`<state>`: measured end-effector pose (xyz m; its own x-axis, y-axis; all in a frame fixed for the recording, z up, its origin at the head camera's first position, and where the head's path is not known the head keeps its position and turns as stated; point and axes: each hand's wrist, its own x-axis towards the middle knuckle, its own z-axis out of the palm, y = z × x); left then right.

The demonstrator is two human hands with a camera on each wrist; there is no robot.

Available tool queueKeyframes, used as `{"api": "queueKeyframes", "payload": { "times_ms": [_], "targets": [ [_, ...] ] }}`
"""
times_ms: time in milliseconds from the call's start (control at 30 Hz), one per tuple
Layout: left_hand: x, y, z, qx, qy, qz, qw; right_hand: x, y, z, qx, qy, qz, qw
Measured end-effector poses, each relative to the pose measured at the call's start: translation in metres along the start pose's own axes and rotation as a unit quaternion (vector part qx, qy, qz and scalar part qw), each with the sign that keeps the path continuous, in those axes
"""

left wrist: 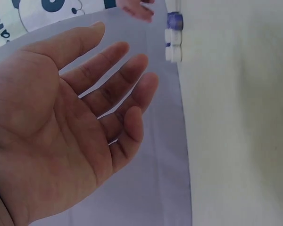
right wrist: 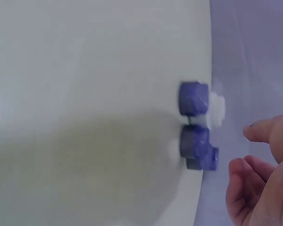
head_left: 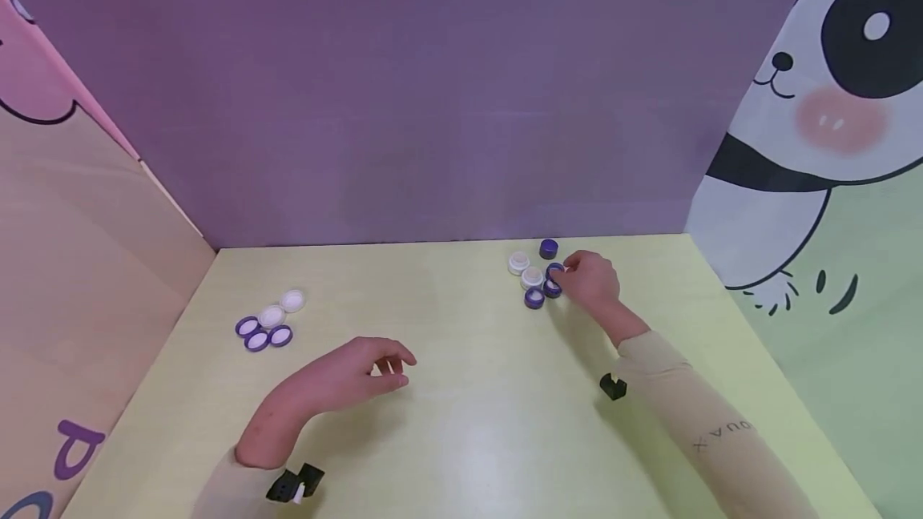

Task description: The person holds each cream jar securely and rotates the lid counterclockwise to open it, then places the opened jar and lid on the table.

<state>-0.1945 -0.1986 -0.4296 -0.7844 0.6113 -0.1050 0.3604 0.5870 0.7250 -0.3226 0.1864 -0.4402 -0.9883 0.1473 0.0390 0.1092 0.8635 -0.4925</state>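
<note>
At the back right of the table, my right hand [head_left: 591, 285] reaches over a cluster of small round pots. Several are purple, with one purple pot [head_left: 534, 298] at the front of the cluster and another purple pot [head_left: 548, 248] behind. Two white pots [head_left: 532, 278] stand on the left side. In the right wrist view, thumb and fingers are apart beside the purple pots [right wrist: 194, 141], with nothing held between them. My left hand [head_left: 353, 375] hovers over the front middle of the table, palm bare and fingers loosely bent in the left wrist view.
On the left of the table lie three purple-rimmed lids [head_left: 280, 335] with pale insides and two white lids [head_left: 272, 316], close together. A purple wall panel [head_left: 447, 102] rises along the back edge of the pale table [head_left: 461, 455]. Printed side panels stand left and right.
</note>
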Motion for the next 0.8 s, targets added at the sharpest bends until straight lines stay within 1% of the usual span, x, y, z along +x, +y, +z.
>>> {"api": "queueKeyframes", "payload": {
  "times_ms": [133, 233, 300, 433, 633, 800],
  "targets": [
    [0.008, 0.003, 0.010, -0.005, -0.022, 0.002, 0.9997, 0.020, -0.005, -0.008, -0.018, -0.013, 0.013, 1.000],
    [0.011, 0.004, 0.017, -0.009, -0.032, -0.001, 0.9994, 0.033, -0.007, -0.011, -0.025, -0.026, 0.024, 0.999],
    [0.012, 0.005, 0.022, -0.011, -0.034, -0.001, 0.9994, 0.039, -0.008, -0.011, -0.031, -0.040, 0.036, 0.998],
    [0.009, 0.004, 0.029, -0.021, -0.038, -0.001, 0.9991, 0.049, -0.012, -0.007, -0.047, -0.066, 0.060, 0.995],
    [0.005, 0.001, 0.030, -0.019, -0.033, -0.003, 0.9993, 0.058, -0.026, -0.001, -0.032, -0.076, 0.073, 0.994],
    [0.004, -0.001, 0.030, -0.015, -0.032, 0.001, 0.9994, 0.066, -0.027, 0.004, -0.023, -0.087, 0.098, 0.991]
  ]
}}
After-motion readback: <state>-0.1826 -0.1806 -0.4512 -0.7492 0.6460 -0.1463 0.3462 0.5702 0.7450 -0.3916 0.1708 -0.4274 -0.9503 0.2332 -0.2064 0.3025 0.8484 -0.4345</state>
